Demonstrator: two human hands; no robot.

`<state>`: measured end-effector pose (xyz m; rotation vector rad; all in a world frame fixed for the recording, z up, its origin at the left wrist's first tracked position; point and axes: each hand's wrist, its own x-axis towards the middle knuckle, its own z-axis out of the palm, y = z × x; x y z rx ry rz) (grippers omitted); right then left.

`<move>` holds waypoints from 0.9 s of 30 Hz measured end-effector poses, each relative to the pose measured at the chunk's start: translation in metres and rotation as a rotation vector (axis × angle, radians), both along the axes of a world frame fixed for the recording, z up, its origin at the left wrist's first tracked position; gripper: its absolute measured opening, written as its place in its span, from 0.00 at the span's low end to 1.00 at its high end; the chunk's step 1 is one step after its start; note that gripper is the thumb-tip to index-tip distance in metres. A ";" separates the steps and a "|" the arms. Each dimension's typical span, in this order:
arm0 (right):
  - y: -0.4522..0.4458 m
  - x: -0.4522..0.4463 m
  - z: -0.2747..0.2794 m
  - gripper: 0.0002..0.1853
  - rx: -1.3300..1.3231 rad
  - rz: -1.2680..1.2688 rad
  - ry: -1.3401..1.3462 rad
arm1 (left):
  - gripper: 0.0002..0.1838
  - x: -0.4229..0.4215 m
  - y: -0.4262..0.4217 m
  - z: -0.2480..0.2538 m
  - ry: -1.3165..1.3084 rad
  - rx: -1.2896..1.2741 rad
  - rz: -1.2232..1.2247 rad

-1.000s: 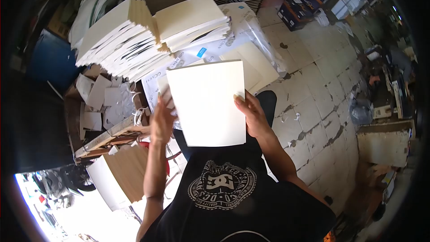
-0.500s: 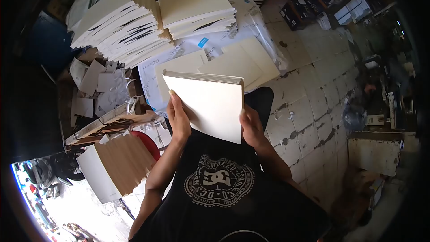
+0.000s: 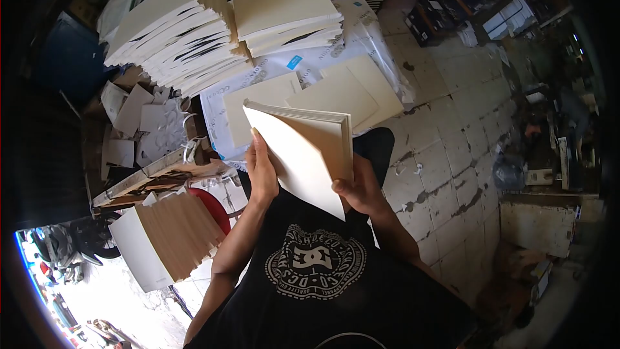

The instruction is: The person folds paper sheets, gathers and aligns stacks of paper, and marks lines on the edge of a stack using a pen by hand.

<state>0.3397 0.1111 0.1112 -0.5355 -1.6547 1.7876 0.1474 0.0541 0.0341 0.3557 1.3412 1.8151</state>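
A cream-coloured book block is held up in front of my chest, its front leaf lifted away from the pages on the right side. My left hand grips its left edge, thumb on the front leaf and fingers behind. On the right edge my right hand is closed on the pages, its thumb at the opening beneath the raised leaf. Behind the block, loose cream sheets lie on a wrapped, printed package.
Two stacks of similar blocks, a tall one and a shorter one, stand on the package. Another pile rests by a red seat at lower left. Paper scraps fill a wooden-edged bin. Cracked floor tiles lie to the right.
The front leaf has swung open from the right edge, so the pages behind it show. My right thumb has moved inward and slightly down. The left hand has shifted slightly right.
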 end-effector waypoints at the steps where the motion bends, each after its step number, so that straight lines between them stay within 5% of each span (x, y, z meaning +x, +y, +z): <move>1: 0.003 0.003 -0.010 0.27 -0.027 0.015 0.016 | 0.30 0.000 0.000 0.002 -0.035 -0.023 -0.012; 6: 0.005 -0.006 -0.023 0.29 -0.133 -0.073 0.082 | 0.30 0.010 0.006 0.022 -0.233 0.043 -0.206; 9: 0.011 -0.013 -0.007 0.24 -0.158 -0.188 -0.313 | 0.32 0.015 0.002 0.010 -0.171 0.035 -0.308; 17: 0.030 -0.015 -0.036 0.25 -0.450 -0.189 -0.024 | 0.36 0.002 -0.006 0.003 -0.343 -0.119 -0.192; 25: 0.029 -0.016 -0.033 0.26 -0.381 -0.081 -0.059 | 0.41 -0.008 0.000 -0.012 -0.258 -0.225 -0.148; 27: 0.030 -0.015 -0.041 0.22 -0.182 -0.115 -0.179 | 0.41 -0.006 0.000 -0.009 -0.234 -0.257 -0.140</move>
